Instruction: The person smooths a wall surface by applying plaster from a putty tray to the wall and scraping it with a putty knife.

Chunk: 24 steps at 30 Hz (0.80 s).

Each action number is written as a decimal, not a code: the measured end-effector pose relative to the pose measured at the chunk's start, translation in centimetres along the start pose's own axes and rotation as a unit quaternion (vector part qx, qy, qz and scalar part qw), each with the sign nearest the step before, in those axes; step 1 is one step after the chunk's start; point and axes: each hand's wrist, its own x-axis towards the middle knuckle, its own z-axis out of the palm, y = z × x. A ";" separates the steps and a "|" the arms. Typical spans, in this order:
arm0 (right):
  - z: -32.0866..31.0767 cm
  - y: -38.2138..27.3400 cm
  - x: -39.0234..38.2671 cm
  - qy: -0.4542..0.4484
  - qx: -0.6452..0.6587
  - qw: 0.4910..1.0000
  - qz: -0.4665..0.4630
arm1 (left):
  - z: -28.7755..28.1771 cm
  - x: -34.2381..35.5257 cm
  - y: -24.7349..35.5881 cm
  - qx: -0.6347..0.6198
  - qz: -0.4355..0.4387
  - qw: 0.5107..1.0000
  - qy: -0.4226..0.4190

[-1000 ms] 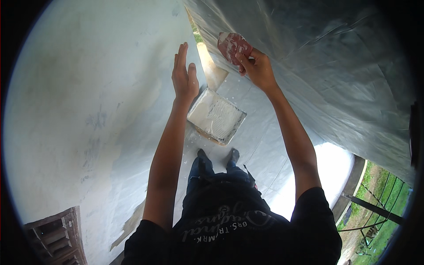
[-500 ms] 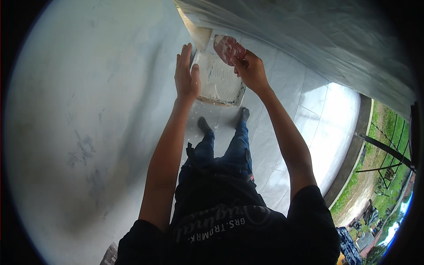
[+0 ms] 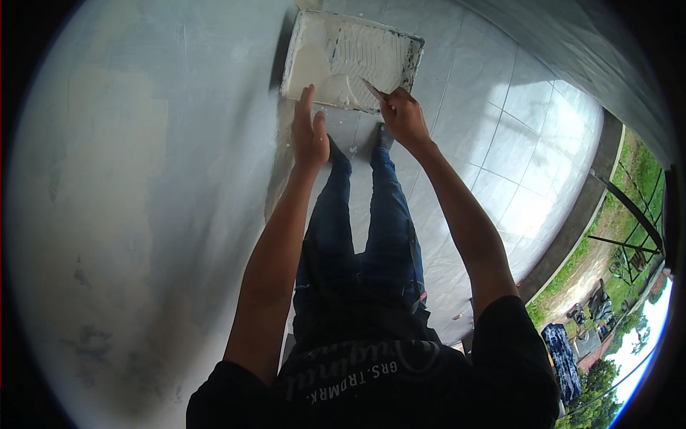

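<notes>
My left hand [image 3: 311, 139] is held up with its fingers stretched out and nothing in it. It hovers by the near left corner of a shallow paint tray [image 3: 413, 63], beside the pale wall [image 3: 221, 121]. White paint covers the tray's ribbed slope and pools on its left side. Between the thumb and fingers of my right hand [image 3: 407, 120] is a thin flat reddish piece [image 3: 373, 91], now seen nearly edge-on. From above, its tip overlaps the tray's near right part; whether it touches the paint I cannot tell.
Large grey tiles cover the floor [image 3: 471, 107], with white drips near my feet. Draped sheeting [image 3: 572, 50] hangs at the upper right. Past a floor edge [image 3: 604, 157] on the right lie grass and dark metal bars [image 3: 629, 207]. The wall runs close along my left.
My view has shifted, so the tray appears higher and more fully. My right hand has lowered and turned the reddish piece from face-on to edge-on. My left hand remains open.
</notes>
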 end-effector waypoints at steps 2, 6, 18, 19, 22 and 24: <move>1.6 1.2 -0.4 -0.024 -0.013 1.000 0.014 | 0.9 -0.6 -1.5 -0.001 -0.016 1.000 -0.006; 4.9 3.6 -1.0 -0.095 -0.193 0.976 -0.019 | 2.2 -2.0 -3.7 -0.008 -0.039 0.999 -0.022; 10.6 6.4 -3.3 -0.106 -0.322 0.935 -0.099 | 1.5 -7.4 -5.5 -0.003 -0.093 0.994 -0.057; 10.6 6.1 -3.3 -0.104 -0.320 0.935 -0.109 | 1.4 -7.7 -5.6 -0.003 -0.095 0.994 -0.057; 9.8 5.4 -3.7 -0.128 -0.308 0.937 -0.107 | 1.3 -8.2 -5.7 -0.004 -0.102 0.993 -0.060; 9.1 4.9 -4.3 -0.123 -0.286 0.945 -0.105 | 1.2 -8.2 -5.6 -0.004 -0.106 0.993 -0.059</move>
